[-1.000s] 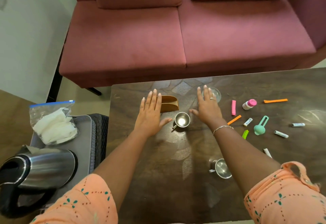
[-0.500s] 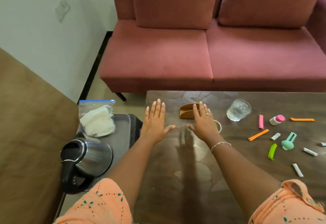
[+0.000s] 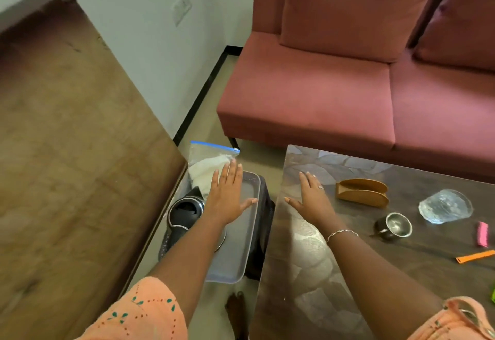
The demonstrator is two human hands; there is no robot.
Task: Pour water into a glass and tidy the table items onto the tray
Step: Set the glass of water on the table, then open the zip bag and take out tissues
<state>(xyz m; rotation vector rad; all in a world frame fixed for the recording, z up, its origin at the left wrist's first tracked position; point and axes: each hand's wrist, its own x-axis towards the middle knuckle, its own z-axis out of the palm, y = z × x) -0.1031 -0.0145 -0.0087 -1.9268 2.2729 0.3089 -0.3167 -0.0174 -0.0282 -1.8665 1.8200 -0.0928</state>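
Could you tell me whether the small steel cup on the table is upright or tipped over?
Upright: the steel cup shows its round open mouth facing up.

— What differs from a second ago?
— Left hand (image 3: 227,199), formerly flat on the table (image 3: 316,272), now hovers over the tray (image 3: 235,264). Right hand (image 3: 312,200) sits nearer the table's left edge.

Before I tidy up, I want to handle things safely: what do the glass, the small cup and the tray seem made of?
The glass looks like clear, textured glass, see-through with bright glints. The small cup looks like polished steel, with a mirror-like inside. The tray has a matte grey finish; plastic or coated metal, I cannot tell.
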